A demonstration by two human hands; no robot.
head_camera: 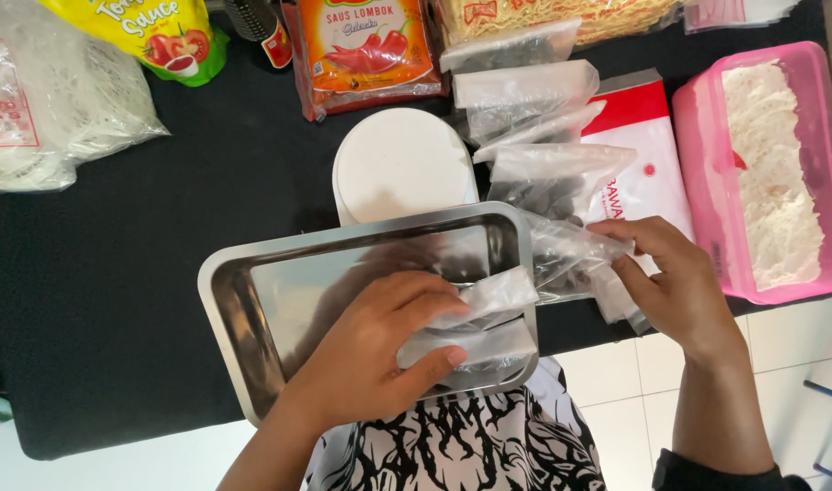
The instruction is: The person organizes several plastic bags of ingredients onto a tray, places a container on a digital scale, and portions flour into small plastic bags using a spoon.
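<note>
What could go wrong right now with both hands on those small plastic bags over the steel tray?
The steel tray juts past the black table's front edge, so pressure from the left hand might tip it. The right hand pinches a thin clear bag of dark contents; tugging could tear or spill it. The open pink tub of white powder sits close to that wrist.

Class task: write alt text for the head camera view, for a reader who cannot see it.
Two bare hands work over a rectangular shiny steel tray on a black table: the left hand presses small clear plastic bags in the tray, and the right hand grips another clear bag. A pink tub of white flour stands right.
</note>
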